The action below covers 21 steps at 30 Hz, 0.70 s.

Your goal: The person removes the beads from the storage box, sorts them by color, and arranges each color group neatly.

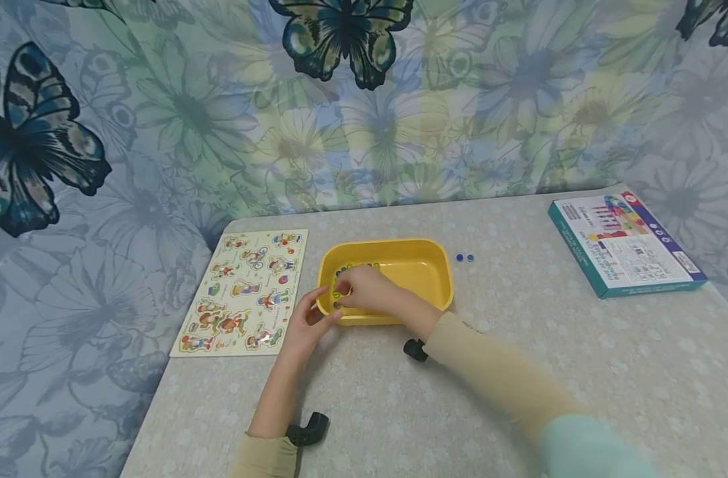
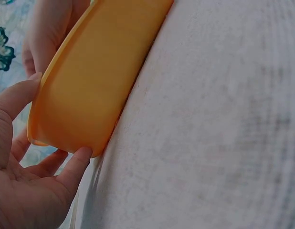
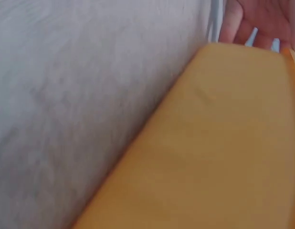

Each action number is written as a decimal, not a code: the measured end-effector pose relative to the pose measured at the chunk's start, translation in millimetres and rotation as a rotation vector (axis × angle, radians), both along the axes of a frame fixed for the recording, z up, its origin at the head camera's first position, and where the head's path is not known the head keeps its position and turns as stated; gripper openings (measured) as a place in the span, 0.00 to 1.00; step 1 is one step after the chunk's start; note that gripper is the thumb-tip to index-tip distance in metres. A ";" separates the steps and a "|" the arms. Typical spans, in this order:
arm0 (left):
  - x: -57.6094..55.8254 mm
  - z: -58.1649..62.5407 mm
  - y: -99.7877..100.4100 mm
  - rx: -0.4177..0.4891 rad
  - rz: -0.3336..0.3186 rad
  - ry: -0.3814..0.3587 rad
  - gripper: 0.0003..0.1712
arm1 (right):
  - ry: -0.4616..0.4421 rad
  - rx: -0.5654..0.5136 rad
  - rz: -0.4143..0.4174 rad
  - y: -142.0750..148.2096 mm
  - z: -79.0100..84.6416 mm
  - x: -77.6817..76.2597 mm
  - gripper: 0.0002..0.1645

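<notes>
A yellow plastic tray (image 1: 420, 282) sits on the table with small round blue and yellow pieces (image 1: 336, 297) along its left end. My left hand (image 1: 304, 325) grips the tray's near left corner; in the left wrist view its thumb (image 2: 23, 93) touches the rim and other fingers bear on the outer side. Over the left end, my right hand (image 1: 366, 289) reaches inside, fingers bent down among the pieces. Whether a piece is pinched there is too small to tell. The right wrist view mostly shows the tray's outer wall (image 3: 219, 138), with the right fingers hidden.
To the left of the tray lies a cream board (image 1: 238, 292) with cartoon figures. Two small blue pieces (image 1: 464, 257) rest on the table (image 1: 507, 318) right of the tray. A flat teal-edged box (image 1: 626, 242) lies at the far right, and a patterned curtain (image 1: 375, 146) hangs behind.
</notes>
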<state>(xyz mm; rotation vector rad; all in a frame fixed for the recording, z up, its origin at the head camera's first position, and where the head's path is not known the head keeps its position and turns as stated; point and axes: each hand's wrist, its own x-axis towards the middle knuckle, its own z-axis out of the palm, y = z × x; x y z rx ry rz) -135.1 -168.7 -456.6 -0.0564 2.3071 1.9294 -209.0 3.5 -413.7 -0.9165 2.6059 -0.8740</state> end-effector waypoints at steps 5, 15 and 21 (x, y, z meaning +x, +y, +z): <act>3.9 12.8 2.7 0.043 -0.016 -0.010 0.34 | -0.055 0.066 -0.046 -13.5 -7.7 1.1 0.14; 0.1 2.8 0.2 -0.002 -0.006 -0.006 0.35 | -0.107 0.067 -0.083 -24.8 -16.1 0.5 0.10; -0.9 -2.7 -0.2 0.006 -0.002 0.007 0.34 | -0.119 0.101 -0.076 -31.9 -17.6 -1.9 0.10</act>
